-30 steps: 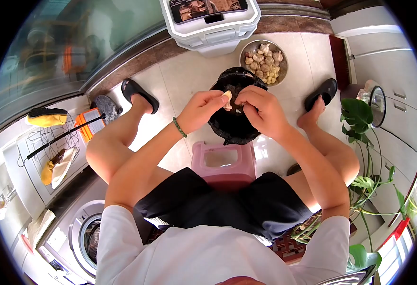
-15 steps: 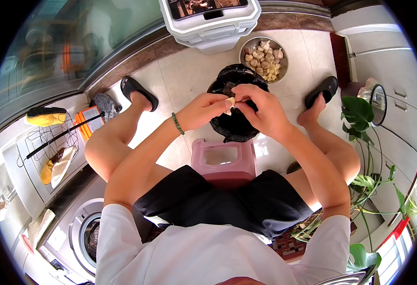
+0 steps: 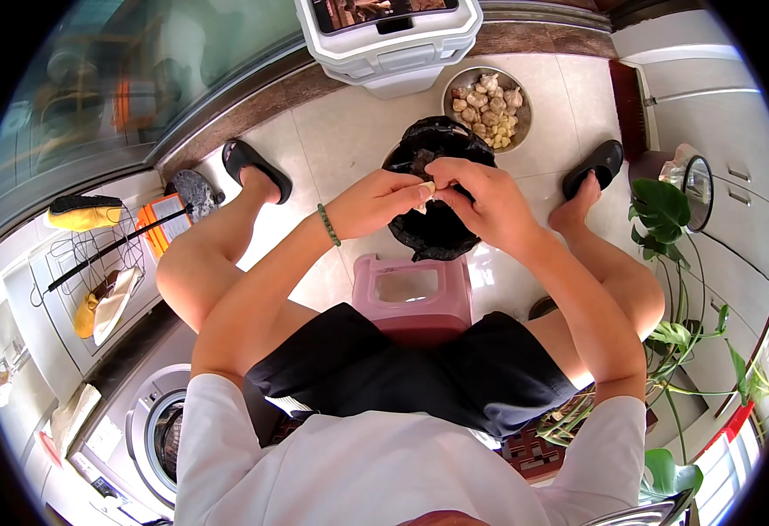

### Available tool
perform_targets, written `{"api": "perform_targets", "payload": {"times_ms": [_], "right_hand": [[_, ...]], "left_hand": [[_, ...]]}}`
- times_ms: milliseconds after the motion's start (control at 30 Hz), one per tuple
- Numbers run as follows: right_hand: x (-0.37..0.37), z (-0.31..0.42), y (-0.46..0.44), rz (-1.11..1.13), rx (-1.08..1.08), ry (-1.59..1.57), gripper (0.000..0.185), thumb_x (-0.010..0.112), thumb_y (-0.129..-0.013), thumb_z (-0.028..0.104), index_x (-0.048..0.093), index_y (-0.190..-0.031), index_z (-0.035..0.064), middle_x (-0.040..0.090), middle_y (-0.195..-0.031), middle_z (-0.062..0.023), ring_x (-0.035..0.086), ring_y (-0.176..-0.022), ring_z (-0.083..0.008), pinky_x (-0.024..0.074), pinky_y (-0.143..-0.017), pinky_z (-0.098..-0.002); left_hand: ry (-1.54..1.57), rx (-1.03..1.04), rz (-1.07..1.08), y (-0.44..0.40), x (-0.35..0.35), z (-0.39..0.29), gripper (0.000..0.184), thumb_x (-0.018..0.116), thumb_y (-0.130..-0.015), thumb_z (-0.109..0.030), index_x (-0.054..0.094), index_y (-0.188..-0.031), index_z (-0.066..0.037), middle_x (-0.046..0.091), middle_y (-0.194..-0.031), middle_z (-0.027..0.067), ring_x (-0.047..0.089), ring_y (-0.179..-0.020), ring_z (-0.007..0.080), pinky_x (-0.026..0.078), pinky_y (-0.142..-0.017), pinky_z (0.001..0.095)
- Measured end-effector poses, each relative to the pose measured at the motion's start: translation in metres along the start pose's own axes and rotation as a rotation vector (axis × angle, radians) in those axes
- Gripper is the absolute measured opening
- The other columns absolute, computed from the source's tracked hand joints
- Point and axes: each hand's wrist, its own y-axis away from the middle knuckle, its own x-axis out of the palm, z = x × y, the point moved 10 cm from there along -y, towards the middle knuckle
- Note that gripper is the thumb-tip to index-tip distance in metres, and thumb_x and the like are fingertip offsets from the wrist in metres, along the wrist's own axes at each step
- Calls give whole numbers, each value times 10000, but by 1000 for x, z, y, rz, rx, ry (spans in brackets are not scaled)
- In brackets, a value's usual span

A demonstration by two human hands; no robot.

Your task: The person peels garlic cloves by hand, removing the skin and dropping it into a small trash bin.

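A small pale garlic clove, with papery skin hanging below it, is pinched between thumb and forefinger of my left hand. My right hand is closed against the same clove from the other side, its fingertips meeting at the skin. Both hands are over a bin lined with a black bag; dark folds of the bag show around its rim. Beyond the bin, a metal bowl on the floor holds whole garlic bulbs and peeled cloves.
A pink plastic stool stands between my legs. At the back is a grey-white box with a phone on top. Leafy plants and cabinets line the right; a wire rack and washing machine are left.
Both hands stay in nearly the same place over the bin. The fingers have shifted very slightly around the clove.
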Motion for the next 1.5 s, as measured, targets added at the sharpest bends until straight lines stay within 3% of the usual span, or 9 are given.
{"api": "perform_targets", "payload": {"times_ms": [167, 333, 433, 500, 600, 833, 1133, 1233, 1500], "right_hand": [[0, 9, -1, 17, -42, 35, 354, 655, -808, -42, 568, -1133, 69, 623, -868, -97, 635, -776, -301, 510, -683, -377], [-3, -2, 5, -46, 67, 9, 325, 652, -820, -29, 545, -1110, 70, 637, -927, -104, 637, -792, -316, 515, -684, -386], [-5, 3, 4, -89, -15, 27, 296, 650, -826, -24, 541, -1085, 69, 639, -934, -104, 637, -795, -321, 517, -678, -385], [-6, 4, 3, -93, -39, 34, 294, 649, -828, -25, 542, -1084, 71, 639, -933, -103, 636, -793, -321, 516, -675, -383], [-7, 9, 3, -92, -82, 54, 288, 643, -832, -27, 543, -1081, 77, 638, -927, -100, 634, -793, -321, 515, -670, -379], [-1, 9, 5, -15, -51, 91, 269, 602, -847, -40, 530, -1073, 87, 615, -906, -93, 628, -802, -324, 505, -652, -398], [7, 5, 9, 14, -38, 81, 337, 600, -802, -57, 469, -1087, 68, 586, -872, -102, 617, -698, -320, 495, -601, -399], [9, 1, 12, 49, -27, 92, 406, 596, -791, -103, 397, -1111, 47, 558, -875, -97, 582, -681, -248, 484, -603, -337], [9, 2, 12, 24, -19, 56, 380, 612, -775, -83, 418, -1070, 59, 553, -822, -86, 593, -656, -246, 479, -581, -349]], "left_hand": [[36, -1, -5, -1, 1, 2, 379, 501, -998, -354, 637, -859, -29, 465, -687, -40, 411, -657, 71, 352, -590, 256], [61, 12, 0, -4, 1, 4, 351, 509, -995, -332, 631, -871, -27, 463, -694, -44, 409, -662, 66, 348, -588, 249], [98, -29, 44, -4, 5, 4, 326, 494, -1017, -308, 608, -951, -10, 491, -792, -40, 397, -706, 57, 354, -619, 231], [197, -37, 13, -5, 4, 4, 322, 517, -989, -304, 629, -868, -27, 428, -686, -65, 371, -636, 52, 314, -565, 233], [349, -93, 59, -5, 9, 7, 304, 520, -987, -291, 629, -881, -28, 388, -673, -74, 328, -608, 43, 276, -539, 227], [377, -142, 94, -4, 14, 8, 317, 519, -992, -298, 615, -852, -31, 346, -659, -79, 297, -589, 42, 247, -524, 227], [332, -90, 98, -6, 15, 8, 342, 495, -1007, -323, 591, -828, -49, 367, -676, -71, 305, -603, 45, 256, -536, 221], [324, -58, 80, -6, 13, 0, 321, 472, -1025, -316, 571, -860, -60, 393, -711, -62, 316, -627, 47, 271, -552, 216], [293, 54, -9, -11, 0, 1, 326, 413, -1055, -352, 551, -968, -69, 409, -751, -67, 312, -644, 46, 313, -573, 201]]}}
